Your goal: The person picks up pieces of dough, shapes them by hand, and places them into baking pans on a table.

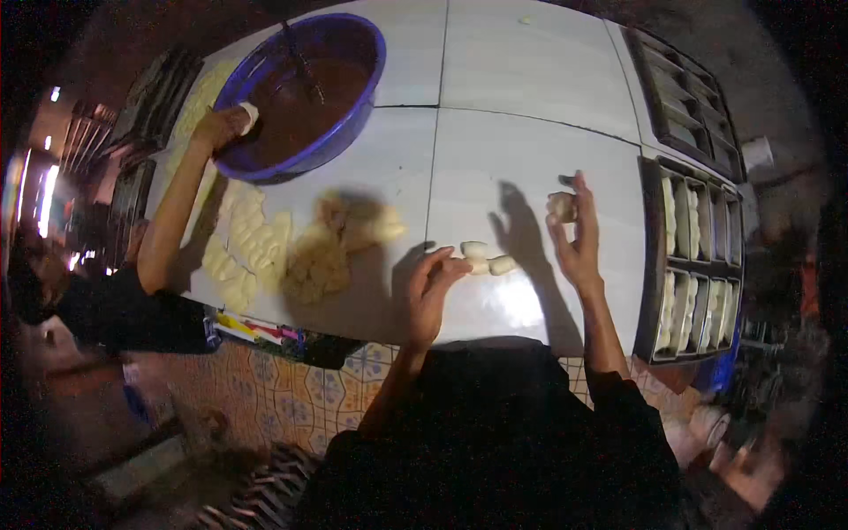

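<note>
Nearest to us, the floor [283, 389] is of patterned orange and blue tiles. Along the middle of the near edge of our smooth, white-tiled table [530, 66], three small, plump dough pieces [502, 265] lie close together. Our left hand [430, 291] is loosely open, its fingertips touching the leftmost piece; our right hand [579, 247] hovers to the right of them with its fingers half curled, and we cannot tell whether it grips anything. By the near left corner we see one lumpy heap of dough [318, 265], partly shadowed, beside soft, bumpy sheets of pale dough [256, 225]. On the right edge stand two dark, rigid pans [651, 256]; the nearer has two rows of narrow compartments, with long, uneven dough strips [669, 305] in both rows. Toward the far left corner, one round blue basin [353, 132] holds a brown mass [322, 102] and one dark utensil [296, 57]; a co-worker's hand [225, 126] grips a small white piece [251, 115] at its rim.
</note>
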`<action>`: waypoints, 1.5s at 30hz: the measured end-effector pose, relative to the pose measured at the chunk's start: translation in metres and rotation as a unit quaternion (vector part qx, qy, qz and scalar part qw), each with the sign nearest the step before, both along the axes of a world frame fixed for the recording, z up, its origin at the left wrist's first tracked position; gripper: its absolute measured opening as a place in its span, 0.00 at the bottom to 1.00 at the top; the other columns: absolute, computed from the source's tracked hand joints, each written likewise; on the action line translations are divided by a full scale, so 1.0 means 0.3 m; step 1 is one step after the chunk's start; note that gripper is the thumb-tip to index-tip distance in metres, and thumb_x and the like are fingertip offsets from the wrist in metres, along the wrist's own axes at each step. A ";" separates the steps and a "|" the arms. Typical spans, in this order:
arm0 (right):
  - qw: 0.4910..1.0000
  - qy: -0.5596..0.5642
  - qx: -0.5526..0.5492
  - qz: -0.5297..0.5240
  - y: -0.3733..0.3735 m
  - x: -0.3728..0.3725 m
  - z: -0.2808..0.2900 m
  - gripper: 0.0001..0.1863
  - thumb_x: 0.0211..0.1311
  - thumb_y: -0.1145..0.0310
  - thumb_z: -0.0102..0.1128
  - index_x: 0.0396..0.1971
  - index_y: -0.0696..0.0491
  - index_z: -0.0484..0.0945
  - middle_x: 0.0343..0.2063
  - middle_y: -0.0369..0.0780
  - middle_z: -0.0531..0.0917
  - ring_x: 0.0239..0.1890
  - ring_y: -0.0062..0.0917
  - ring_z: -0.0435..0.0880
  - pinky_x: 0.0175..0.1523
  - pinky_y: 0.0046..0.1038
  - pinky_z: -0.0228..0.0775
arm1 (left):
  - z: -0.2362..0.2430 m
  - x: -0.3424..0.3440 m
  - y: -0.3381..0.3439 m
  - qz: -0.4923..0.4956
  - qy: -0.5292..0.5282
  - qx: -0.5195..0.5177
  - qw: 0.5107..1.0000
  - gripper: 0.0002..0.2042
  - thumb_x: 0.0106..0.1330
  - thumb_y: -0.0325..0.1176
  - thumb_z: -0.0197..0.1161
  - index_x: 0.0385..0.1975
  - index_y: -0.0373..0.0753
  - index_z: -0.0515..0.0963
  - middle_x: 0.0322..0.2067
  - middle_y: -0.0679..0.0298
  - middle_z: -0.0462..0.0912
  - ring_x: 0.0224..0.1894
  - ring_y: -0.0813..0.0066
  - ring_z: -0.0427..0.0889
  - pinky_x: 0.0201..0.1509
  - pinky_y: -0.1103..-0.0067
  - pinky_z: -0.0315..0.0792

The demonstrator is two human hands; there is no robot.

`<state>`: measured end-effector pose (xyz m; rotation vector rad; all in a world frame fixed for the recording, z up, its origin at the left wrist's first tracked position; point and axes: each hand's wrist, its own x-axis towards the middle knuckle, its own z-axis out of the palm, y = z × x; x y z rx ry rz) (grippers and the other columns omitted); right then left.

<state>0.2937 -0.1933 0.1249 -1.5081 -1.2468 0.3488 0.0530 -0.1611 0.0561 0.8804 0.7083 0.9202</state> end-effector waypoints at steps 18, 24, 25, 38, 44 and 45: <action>0.978 0.202 -0.035 0.037 -0.170 -0.289 -0.016 0.14 0.57 0.66 0.61 0.41 0.56 0.79 0.32 0.41 0.75 0.34 0.23 0.76 0.36 0.23 0.68 | 0.158 0.114 -0.137 -0.006 0.063 0.172 0.983 0.16 0.60 0.27 0.64 0.47 0.30 0.75 0.50 0.52 0.75 0.47 0.72 0.77 0.48 0.79 0.73; 0.958 0.254 0.039 0.126 -0.093 -0.293 0.013 0.32 0.67 0.42 0.35 0.45 0.57 0.75 0.43 0.38 0.66 0.37 0.21 0.66 0.43 0.25 0.63 | 0.147 0.096 -0.104 0.054 0.135 0.085 0.986 0.07 0.61 0.27 0.63 0.34 0.29 0.80 0.27 0.62 0.82 0.32 0.80 0.79 0.37 0.84 0.72; 0.978 0.133 0.037 0.157 -0.080 -0.311 0.010 0.29 0.65 0.45 0.43 0.45 0.57 0.75 0.47 0.39 0.65 0.44 0.24 0.66 0.49 0.29 0.62 | 0.153 0.086 -0.088 0.010 0.050 0.015 0.999 0.06 0.61 0.26 0.62 0.33 0.30 0.80 0.26 0.63 0.82 0.31 0.80 0.79 0.36 0.84 0.72; 0.854 0.435 -0.025 0.283 0.093 -0.253 -0.136 0.62 0.43 0.47 0.72 0.69 0.41 0.33 0.60 0.40 0.54 0.51 0.25 0.65 0.42 0.21 0.70 | 0.357 -0.083 0.786 0.027 0.168 0.171 0.971 0.46 0.62 0.70 0.32 0.56 0.24 0.64 0.44 0.50 0.78 0.43 0.54 0.79 0.54 0.64 0.68; 0.876 0.403 -0.029 0.263 0.121 -0.276 -0.183 0.54 0.50 0.43 0.65 0.68 0.45 0.39 0.58 0.41 0.61 0.53 0.28 0.68 0.54 0.35 0.66 | 0.244 -0.140 1.242 -0.106 0.591 0.176 0.780 0.40 0.65 0.67 0.29 0.58 0.35 0.68 0.50 0.49 0.75 0.59 0.56 0.67 0.65 0.68 0.53; 0.876 0.404 -0.026 0.262 0.126 -0.272 -0.193 0.54 0.50 0.43 0.65 0.68 0.45 0.39 0.58 0.41 0.61 0.53 0.28 0.68 0.54 0.35 0.66 | 0.232 -0.136 1.253 -0.150 0.582 0.138 0.788 0.41 0.64 0.68 0.28 0.57 0.36 0.68 0.51 0.48 0.75 0.59 0.56 0.66 0.66 0.68 0.53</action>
